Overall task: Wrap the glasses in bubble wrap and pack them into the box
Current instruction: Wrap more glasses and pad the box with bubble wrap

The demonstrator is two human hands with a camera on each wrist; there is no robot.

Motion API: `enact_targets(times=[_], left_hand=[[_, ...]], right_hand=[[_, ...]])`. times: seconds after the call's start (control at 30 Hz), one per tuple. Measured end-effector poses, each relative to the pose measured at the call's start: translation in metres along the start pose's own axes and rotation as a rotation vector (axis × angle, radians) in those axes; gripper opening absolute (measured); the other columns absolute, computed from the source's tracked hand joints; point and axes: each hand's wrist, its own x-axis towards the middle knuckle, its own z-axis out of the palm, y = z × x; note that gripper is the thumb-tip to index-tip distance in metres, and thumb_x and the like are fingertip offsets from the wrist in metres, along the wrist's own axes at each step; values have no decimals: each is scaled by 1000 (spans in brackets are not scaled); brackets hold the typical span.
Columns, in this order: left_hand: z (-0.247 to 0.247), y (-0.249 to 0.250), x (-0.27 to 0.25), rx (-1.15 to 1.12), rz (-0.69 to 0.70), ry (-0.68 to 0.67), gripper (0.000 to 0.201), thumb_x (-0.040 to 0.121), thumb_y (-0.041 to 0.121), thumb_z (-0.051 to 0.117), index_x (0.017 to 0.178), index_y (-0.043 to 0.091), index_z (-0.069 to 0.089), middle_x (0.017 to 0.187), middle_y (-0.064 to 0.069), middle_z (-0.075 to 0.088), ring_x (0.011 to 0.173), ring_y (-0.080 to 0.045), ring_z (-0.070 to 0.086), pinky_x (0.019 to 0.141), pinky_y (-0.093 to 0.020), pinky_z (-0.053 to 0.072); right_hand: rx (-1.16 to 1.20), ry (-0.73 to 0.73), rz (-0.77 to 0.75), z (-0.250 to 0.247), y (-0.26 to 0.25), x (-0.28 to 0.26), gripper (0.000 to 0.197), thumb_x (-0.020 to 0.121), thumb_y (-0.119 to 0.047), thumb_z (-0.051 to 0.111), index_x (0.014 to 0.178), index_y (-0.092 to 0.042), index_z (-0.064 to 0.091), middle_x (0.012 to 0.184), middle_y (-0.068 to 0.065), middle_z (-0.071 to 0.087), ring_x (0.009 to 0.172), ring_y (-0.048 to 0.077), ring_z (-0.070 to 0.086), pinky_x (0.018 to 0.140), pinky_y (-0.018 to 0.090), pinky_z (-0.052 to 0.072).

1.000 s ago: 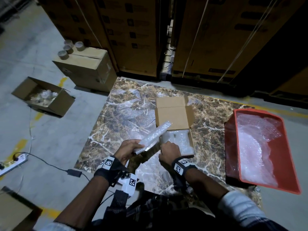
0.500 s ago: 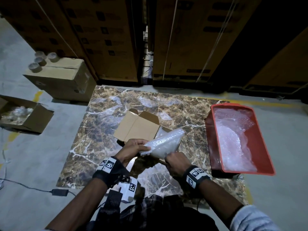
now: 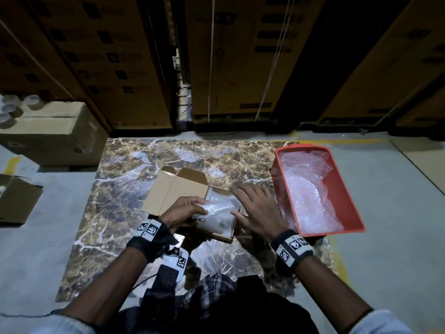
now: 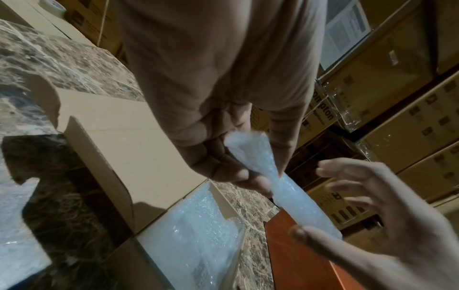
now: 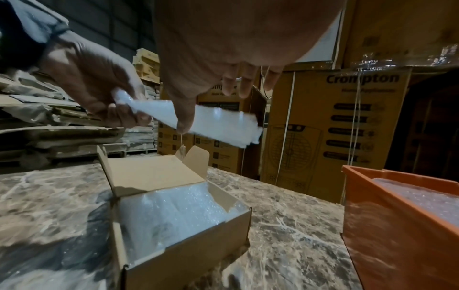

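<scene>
bubble-wrapped bundle (image 3: pixel 218 208), pinched at one end by the left hand (image 3: pixel 183 213), hangs just above the open cardboard box (image 3: pixel 178 189) for packing, the right hand (image 3: pixel 257 210) spread beside it, apparently to steady.

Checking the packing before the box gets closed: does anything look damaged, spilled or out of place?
Nothing stands out. The box sits open and intact on the marble slab, bubble wrap inside; the left hand holds a wrapped bundle above it.
</scene>
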Motion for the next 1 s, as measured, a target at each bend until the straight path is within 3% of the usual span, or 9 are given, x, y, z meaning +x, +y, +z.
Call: enact_targets(times=[0.13,0.27,0.4,0.47,0.53,0.6,0.67,0.83,1.0], left_hand=[[4,5,2,-27,-30,-29,26,91,-4,65,111,10,74,80,-9,74,64,-18,66,51,-19,51],[-3,4,5,-83,-46,-13,25,91,-6,64,114,4,70,74,-12,69,55,-15,62,46,-20,47],[-6,5,0,-9,-59,-94,23,95,7,67,118,6,68,94,-17,71,60,-15,67,56,-22,55],[-6,5,-3,214,17,-95,30,95,34,70,119,16,68,108,-7,73,83,-11,71,76,-23,57],[-7,3,-2,534,197,6,52,83,66,68,120,29,66,125,8,67,116,-12,62,102,-34,48],[-6,0,0,1000,413,158,71,76,81,61,131,36,58,139,14,53,130,-13,48,114,-44,31],[0,0,0,1428,624,269,80,75,86,52,138,36,51,144,9,51,134,-18,44,117,-52,23],[13,-10,5,1737,963,325,49,82,55,71,115,22,62,126,-5,62,109,-28,57,99,-49,41],[14,-9,4,1663,915,422,28,82,41,73,96,18,66,99,-4,64,89,-26,55,74,-40,45]], right_hand=[[-4,-157,10,12,-1,7,75,79,-58,79,138,-21,52,137,6,65,118,26,63,108,53,44],[1,-16,-15,23,-2,-2,46,86,-40,79,127,-22,66,114,1,76,102,18,71,111,53,44],[6,57,-46,30,-1,-5,32,86,-32,79,116,-24,71,99,-1,79,88,16,74,113,47,37],[5,58,-32,30,1,-5,27,87,-32,78,113,-25,72,94,-1,79,83,16,73,113,44,34],[7,23,-5,28,0,-2,23,89,-33,75,111,-25,72,89,-1,78,80,16,73,113,43,28],[11,-61,13,25,-2,1,22,95,-36,66,114,-26,71,88,1,78,81,19,73,115,43,28],[31,-135,13,25,-5,4,25,100,-37,58,118,-25,70,90,3,77,85,20,72,116,44,30],[91,-86,-13,21,-12,15,19,96,-32,60,107,-21,71,72,3,72,69,21,67,109,43,42],[147,-76,9,18,-13,19,19,97,-33,54,102,-24,70,67,0,67,65,19,61,111,43,40]])
